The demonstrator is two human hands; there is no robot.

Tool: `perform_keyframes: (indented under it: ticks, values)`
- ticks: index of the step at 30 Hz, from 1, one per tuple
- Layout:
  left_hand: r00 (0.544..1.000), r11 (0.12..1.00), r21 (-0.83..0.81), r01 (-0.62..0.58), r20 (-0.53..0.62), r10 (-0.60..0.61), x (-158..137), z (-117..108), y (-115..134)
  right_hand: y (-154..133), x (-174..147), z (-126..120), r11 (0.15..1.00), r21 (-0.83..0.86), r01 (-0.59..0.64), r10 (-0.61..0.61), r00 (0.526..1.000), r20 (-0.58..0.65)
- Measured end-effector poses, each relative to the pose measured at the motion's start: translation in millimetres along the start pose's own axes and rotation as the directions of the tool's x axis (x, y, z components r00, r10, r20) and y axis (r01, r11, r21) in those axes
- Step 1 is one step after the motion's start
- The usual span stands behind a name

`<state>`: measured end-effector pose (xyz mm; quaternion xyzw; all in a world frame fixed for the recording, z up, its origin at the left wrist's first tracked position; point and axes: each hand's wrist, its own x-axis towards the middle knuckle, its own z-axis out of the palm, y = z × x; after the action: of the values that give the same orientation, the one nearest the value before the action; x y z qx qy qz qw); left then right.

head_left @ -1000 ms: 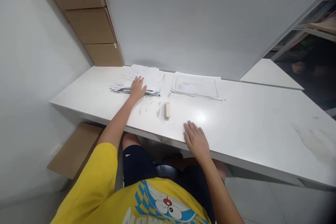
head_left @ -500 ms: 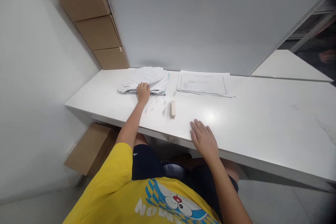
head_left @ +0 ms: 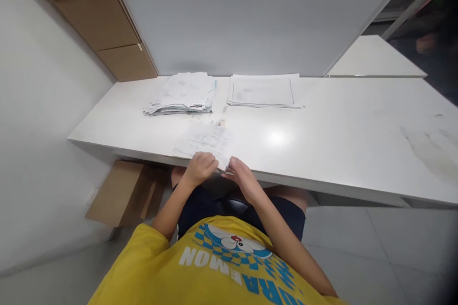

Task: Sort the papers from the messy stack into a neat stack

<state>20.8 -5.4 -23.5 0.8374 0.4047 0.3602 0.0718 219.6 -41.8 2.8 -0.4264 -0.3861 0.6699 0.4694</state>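
Note:
Some printed paper sheets [head_left: 205,139] lie in front of me, tilted near the desk's front edge. My left hand [head_left: 202,167] is closed on their near edge. At their near right corner is my right hand [head_left: 242,174], its fingers bent and pinching the paper; motion blurs the fingertips a little. Just behind the sheets a small beige stapler [head_left: 222,124] shows only its far end, the rest covered by the paper. Farther back on the left lies an untidy paper stack [head_left: 188,90]. A neater paper pile [head_left: 263,90] sits to its right.
The white desk [head_left: 339,143] runs across in front of me, with a grey panel [head_left: 232,14] standing at its back. Cardboard boxes [head_left: 125,59] are stacked at the far left. Another cardboard box [head_left: 114,195] is below the desk on the left. Torn-looking marks [head_left: 432,147] show at the right.
My left hand has drawn paper from the left stack towards me, partly over the stapler. My right hand has come left from the bare desk to the paper's corner. The view has shifted.

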Motion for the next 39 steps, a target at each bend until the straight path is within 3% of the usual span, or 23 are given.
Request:
perform_keyframes:
  ticks: [2,4,5,7,8,9,10,11,12,13,14,16,17,19,21,26,31,34,39]
  values:
    - [0.986,0.992,-0.127,0.008,0.167,0.014,-22.0,2.2,19.0,5.6,0.9,6.8,0.999,0.038,0.01,-0.008,0.999,-0.048]
    - [0.966,0.992,-0.109,0.068,0.256,-0.037,-46.1,3.7,32.9,13.9,0.3,8.3,0.998,0.04,0.052,-0.047,0.99,-0.13]
    - [0.968,0.992,-0.057,0.115,0.23,-0.099,-58.7,4.9,38.2,18.2,-0.4,7.3,0.997,0.041,0.072,-0.064,0.983,-0.173]
    - [0.961,0.959,0.05,0.278,0.002,-0.278,-83.4,8.4,46.6,25.6,-2.1,2.3,0.993,0.042,0.111,-0.097,0.961,-0.259]
    - [0.911,0.918,0.059,0.392,-0.16,-0.379,-93.9,10.7,49.9,28.2,-2.8,-1.8,0.991,0.03,0.129,-0.114,0.947,-0.3]
    - [0.819,0.859,0.013,0.511,-0.31,-0.483,-102.1,13.1,52.5,30.1,-3.5,-7.0,0.99,0.011,0.142,-0.13,0.933,-0.335]
    - [0.697,0.786,-0.091,0.612,-0.408,-0.589,-107.5,15.4,54.2,31.2,-4.2,-13.2,0.99,-0.011,0.143,-0.138,0.922,-0.362]
    - [0.577,0.701,-0.236,0.673,-0.426,-0.697,-109.8,17.6,55.2,31.4,-5.1,-19.9,0.991,-0.029,0.132,-0.133,0.917,-0.376]
    - [0.486,0.605,-0.397,0.691,-0.365,-0.794,-109.0,19.7,55.3,30.7,-6.1,-27.0,0.993,-0.039,0.11,-0.116,0.917,-0.382]
    - [0.437,0.498,-0.55,0.671,-0.25,-0.864,-105.5,21.7,54.9,29.1,-7.3,-34.0,0.996,-0.039,0.083,-0.092,0.919,-0.383]
    - [0.428,0.388,-0.677,0.626,-0.117,-0.896,-99.9,23.6,54.2,26.7,-8.8,-40.5,0.998,-0.035,0.056,-0.065,0.922,-0.381]
    - [0.464,0.196,-0.837,0.511,0.076,-0.883,-85.5,27.1,52.7,19.8,-12.0,-51.2,0.999,-0.042,0.015,-0.029,0.93,-0.367]
    - [0.469,0.129,-0.879,0.458,0.115,-0.875,-78.2,28.8,52.3,15.9,-13.7,-55.2,0.998,-0.064,0.007,-0.029,0.932,-0.362]
    - [0.438,0.065,-0.918,0.391,0.123,-0.891,-66.0,31.6,52.5,8.9,-16.8,-61.6,0.989,-0.145,0.003,-0.058,0.924,-0.378]
    - [0.406,0.076,-0.92,0.385,0.094,-0.909,-58.5,33.3,53.7,4.8,-19.7,-67.3,0.971,-0.24,-0.001,-0.105,0.896,-0.431]
    - [0.406,0.202,-0.886,0.417,-0.018,-0.914,-56.7,27.5,52.5,8.1,-23.6,-83.0,0.937,-0.348,0.02,-0.22,0.809,-0.545]
    - [0.377,0.252,-0.884,0.394,-0.094,-0.921,-59.9,14.6,43.3,9.6,-20.1,-85.4,0.956,-0.294,0.011,-0.177,0.819,-0.546]
    - [0.349,0.192,-0.896,0.401,-0.044,-0.936,-58.0,12.9,46.4,6.2,-22.4,-80.8,0.947,-0.32,-0.03,-0.156,0.828,-0.538]
    - [0.312,-0.005,-0.931,0.364,0.127,-0.942,-50.8,17.5,69.6,14.6,-45.1,-83.2,0.872,-0.48,-0.093,-0.221,0.801,-0.556]
